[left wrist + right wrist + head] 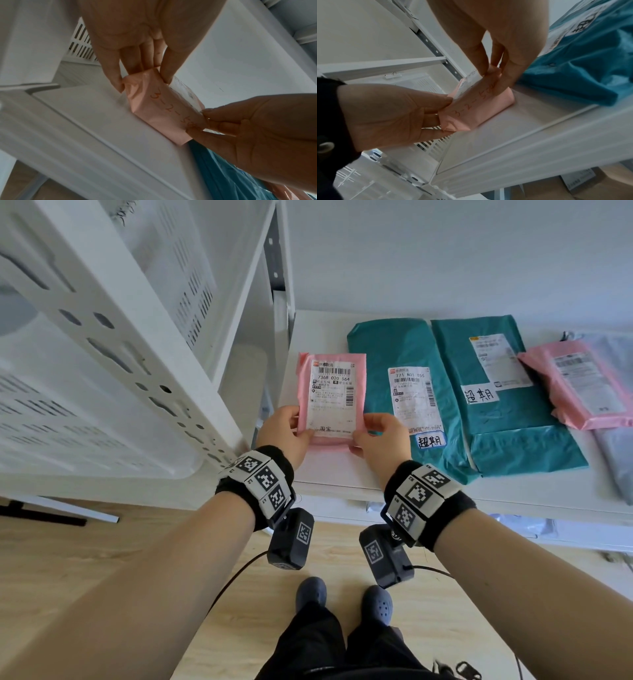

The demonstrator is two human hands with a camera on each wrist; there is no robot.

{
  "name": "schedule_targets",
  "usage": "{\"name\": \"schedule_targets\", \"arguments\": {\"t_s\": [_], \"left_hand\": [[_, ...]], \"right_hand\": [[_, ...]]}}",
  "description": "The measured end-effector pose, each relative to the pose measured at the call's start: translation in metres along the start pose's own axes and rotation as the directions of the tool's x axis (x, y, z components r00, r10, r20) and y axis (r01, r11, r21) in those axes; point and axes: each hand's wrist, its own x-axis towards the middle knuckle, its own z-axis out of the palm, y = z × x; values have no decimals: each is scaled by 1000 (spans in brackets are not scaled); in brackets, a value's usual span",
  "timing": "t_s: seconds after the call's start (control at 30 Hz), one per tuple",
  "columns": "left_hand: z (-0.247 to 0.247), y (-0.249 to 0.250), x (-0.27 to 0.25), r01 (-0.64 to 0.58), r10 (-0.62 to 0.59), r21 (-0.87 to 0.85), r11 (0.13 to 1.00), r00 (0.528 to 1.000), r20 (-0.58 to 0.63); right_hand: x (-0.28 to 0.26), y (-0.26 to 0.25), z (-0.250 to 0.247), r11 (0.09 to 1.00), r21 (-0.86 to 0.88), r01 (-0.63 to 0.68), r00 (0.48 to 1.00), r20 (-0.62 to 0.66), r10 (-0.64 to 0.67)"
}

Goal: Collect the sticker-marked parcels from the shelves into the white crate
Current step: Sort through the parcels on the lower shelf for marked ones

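Both hands pinch the near corners of a small pink parcel (pixel 330 398) at the left end of the white shelf (pixel 342 481). My left hand (pixel 299 429) has the left corner and my right hand (pixel 363 436) the right one, thumbs on the printed label. The left wrist view shows the left hand (pixel 143 77) gripping the pink parcel (pixel 159 108), with red handwriting on its near face. Two teal parcels (pixel 404 350) (pixel 507 419) lie to the right, each bearing a handwritten white sticker (pixel 431 440) (pixel 479 396). The white crate (pixel 102 354) stands tilted at the left.
Another pink parcel (pixel 582 385) lies at the right end of the shelf over a grey bag (pixel 613 457). A slotted white shelf post (pixel 277 268) rises between crate and shelf. Lower shelves hold more packages (pixel 580 180). Wood floor and my feet (pixel 342 597) are below.
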Motion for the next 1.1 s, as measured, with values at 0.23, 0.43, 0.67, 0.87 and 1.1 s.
{"name": "schedule_targets", "arguments": {"t_s": [0.23,0.43,0.67,0.87,1.1], "left_hand": [[-2,0,5,7,-11,61,998,998,62],[3,14,3,-92,101,185,978,994,-41],[31,58,-16,-289,277,195,937,957,83],[84,86,-22,-83,43,131,988,958,283],[105,97,-9,182,-211,162,970,961,179]], "right_hand": [[0,-1,4,999,-35,-24,998,56,26],[-10,-11,-21,991,-132,20,999,-43,-26],[7,-3,-76,957,-289,-32,978,-207,-30],[35,5,-115,918,-389,-72,995,-94,38],[65,-1,-132,948,-273,-163,985,14,173]]}}
